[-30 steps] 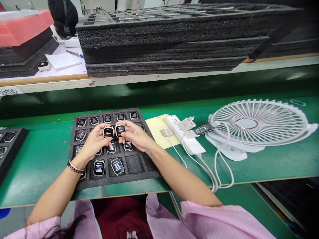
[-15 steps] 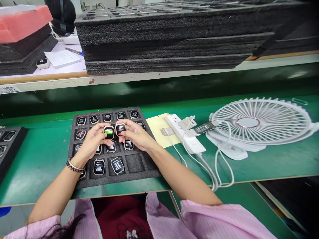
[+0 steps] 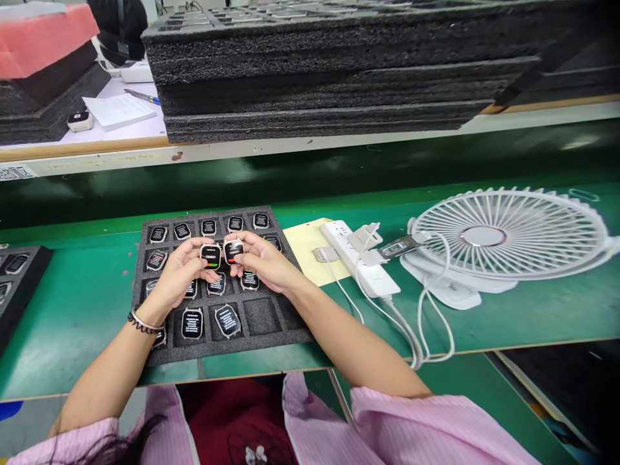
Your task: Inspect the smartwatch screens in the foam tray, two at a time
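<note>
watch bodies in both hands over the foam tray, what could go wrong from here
1. The left hand and right hand each hold a watch body, left one and right one, almost touching; the screens might knock and scratch.
2. Both are gripped by fingertips above the foam tray; a slip could drop one onto the watches seated below.
3. The white cables trail near the right forearm and could snag.

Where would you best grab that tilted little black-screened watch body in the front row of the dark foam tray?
Probably by its two long side edges, coming from above. The tilted black-screened watch body sits skewed in its pocket of the dark foam tray, one corner riding up, so its rim seems more reachable than its flat screen.
</note>
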### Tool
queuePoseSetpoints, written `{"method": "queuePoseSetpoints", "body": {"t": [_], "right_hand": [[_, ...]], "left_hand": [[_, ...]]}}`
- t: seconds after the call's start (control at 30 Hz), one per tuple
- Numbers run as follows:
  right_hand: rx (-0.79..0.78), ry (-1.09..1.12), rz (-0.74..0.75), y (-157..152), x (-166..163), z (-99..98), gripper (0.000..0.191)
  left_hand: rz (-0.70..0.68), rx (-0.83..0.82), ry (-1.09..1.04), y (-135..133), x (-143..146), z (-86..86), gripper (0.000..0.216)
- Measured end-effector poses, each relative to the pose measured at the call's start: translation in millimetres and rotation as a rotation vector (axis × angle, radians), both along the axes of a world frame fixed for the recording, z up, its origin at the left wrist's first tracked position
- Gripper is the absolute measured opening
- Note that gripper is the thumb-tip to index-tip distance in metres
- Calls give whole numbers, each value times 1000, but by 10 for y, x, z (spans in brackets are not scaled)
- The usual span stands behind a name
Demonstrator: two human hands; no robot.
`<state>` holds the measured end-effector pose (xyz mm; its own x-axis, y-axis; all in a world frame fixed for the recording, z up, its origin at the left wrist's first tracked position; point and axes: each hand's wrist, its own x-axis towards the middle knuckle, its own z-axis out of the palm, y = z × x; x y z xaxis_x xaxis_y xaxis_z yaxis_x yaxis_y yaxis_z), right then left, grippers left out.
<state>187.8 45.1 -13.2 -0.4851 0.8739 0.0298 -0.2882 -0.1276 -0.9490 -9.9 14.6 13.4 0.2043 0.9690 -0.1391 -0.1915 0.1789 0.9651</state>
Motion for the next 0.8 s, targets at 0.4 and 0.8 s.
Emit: {"method": "queuePoseSetpoints", "body": {"t": [0.4,0.8], "right_hand": [[3,12,-13,-5,-6,1,40],[-20,149,150,-87,27,273,57]], "left_hand": [[6,73,48,26,5,-29,46],[-624,32,-381,-825,226,898,63]]}}
